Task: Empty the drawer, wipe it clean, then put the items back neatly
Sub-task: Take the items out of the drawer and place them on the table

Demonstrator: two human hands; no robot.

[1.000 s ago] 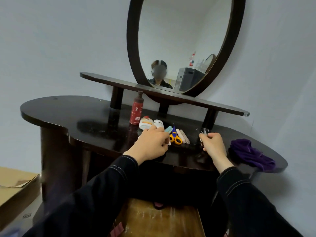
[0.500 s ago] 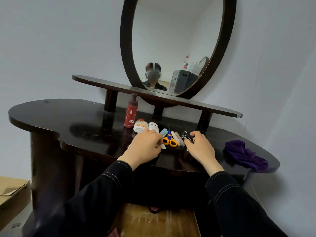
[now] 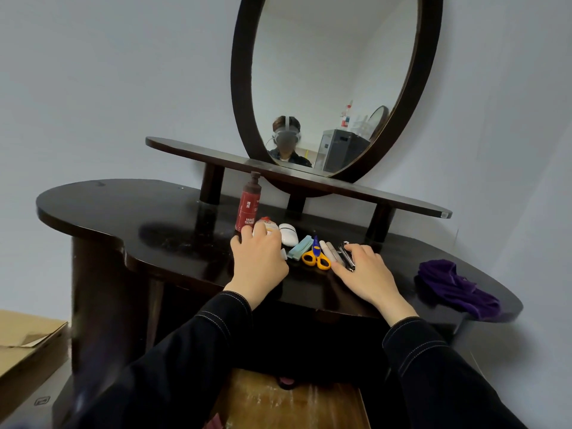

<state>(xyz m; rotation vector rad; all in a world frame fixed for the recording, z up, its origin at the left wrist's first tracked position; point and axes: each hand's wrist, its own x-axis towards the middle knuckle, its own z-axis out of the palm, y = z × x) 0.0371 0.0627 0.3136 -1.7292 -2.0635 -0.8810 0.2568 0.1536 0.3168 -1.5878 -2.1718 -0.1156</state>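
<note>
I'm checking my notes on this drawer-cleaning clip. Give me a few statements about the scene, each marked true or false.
1. The purple cloth lies on the tabletop, to the right of the right hand. True.
2. The red bottle lies on its side. False: it stands upright.
3. The scissors have yellow handles. True.
4. The drawer is pushed in. False: it is pulled out, and its wooden bottom shows.
5. The left hand rests on the cloth. False: it is at the white tube, beside the bottle.

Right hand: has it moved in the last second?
Yes. The right hand slid left, away from the purple cloth and toward the scissors.
</note>
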